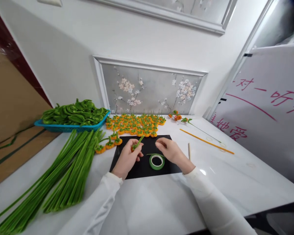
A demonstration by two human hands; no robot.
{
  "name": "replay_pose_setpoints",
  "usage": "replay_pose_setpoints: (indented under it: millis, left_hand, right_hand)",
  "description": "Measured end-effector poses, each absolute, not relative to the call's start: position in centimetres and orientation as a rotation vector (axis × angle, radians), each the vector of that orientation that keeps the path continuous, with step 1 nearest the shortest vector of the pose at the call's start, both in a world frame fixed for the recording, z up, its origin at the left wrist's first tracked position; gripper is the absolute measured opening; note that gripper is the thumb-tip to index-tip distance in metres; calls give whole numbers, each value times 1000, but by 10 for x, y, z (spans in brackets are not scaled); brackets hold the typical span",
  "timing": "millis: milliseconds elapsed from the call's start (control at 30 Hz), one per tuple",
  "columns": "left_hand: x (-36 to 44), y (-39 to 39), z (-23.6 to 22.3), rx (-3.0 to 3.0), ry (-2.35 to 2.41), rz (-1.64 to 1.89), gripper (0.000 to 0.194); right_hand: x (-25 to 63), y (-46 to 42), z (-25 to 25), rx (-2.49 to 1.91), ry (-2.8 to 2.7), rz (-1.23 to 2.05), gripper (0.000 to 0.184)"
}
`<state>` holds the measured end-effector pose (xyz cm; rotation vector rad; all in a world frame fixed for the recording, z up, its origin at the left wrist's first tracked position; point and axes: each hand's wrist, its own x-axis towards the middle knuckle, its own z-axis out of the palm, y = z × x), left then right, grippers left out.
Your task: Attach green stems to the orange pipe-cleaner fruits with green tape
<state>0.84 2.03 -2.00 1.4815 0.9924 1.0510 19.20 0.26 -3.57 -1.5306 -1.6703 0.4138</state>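
Note:
My left hand (pixel 129 156) is closed around a small orange chenille piece with a green stem (pixel 138 142), which points up and to the right; much of the orange part is hidden by the fingers. Across from it, my right hand (pixel 170 150) is curled with thumb and fingertips together, apart from the left; whatever sits in the pinch, if anything, is too small to make out. Between and below both hands a roll of green tape (pixel 157 162) lies on a black mat (pixel 134 171), its loose end stretching left.
Rows of similar orange pieces (pixel 137 125) stand behind the mat. On the left are green chenille stems (pixel 71 173) and a blue tray (pixel 63 129) of green leaves (pixel 75 114). Rightward lie a thin stick (pixel 189 151), an orange stem (pixel 205 141) and an orange-flowered sprig (pixel 177 117).

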Motion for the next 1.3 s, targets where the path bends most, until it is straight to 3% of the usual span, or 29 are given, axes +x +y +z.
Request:
replay_pose_setpoints:
  millis: [200,367,467,700,867,1033,1167,1233,1300]
  left_hand:
    - [7,17,-15,1496,994,886,23]
    - [10,8,-18,2046,1068,791,27]
    - [12,2,-18,2313,1013,680,16]
    - [13,1,-24,2626,840,535,23]
    - [9,10,-29,2577,805,617,43]
    - [9,15,-32,2506,814,636,50]
    - [11,15,-30,2315,799,802,42]
    - [11,14,-28,2224,881,869,34]
    - [12,13,-26,2149,1013,847,30]
  right_hand:
    - [197,-10,-29,-1674,-1798,411,21]
    - [206,-17,-20,-1713,-1865,383,15]
    - [209,-15,-23,-1824,-1817,389,20]
    - [213,-5,-32,-1675,-1726,796,29]
    - [221,-13,-21,-1393,-1736,1053,19]
    - [219,-24,-13,-1062,-1852,1402,16]
    - [218,-32,-3,-885,-1985,1701,39]
    - [219,-33,0,-867,-1938,1641,43]
    - [219,-30,-1,-957,-1860,1389,34]
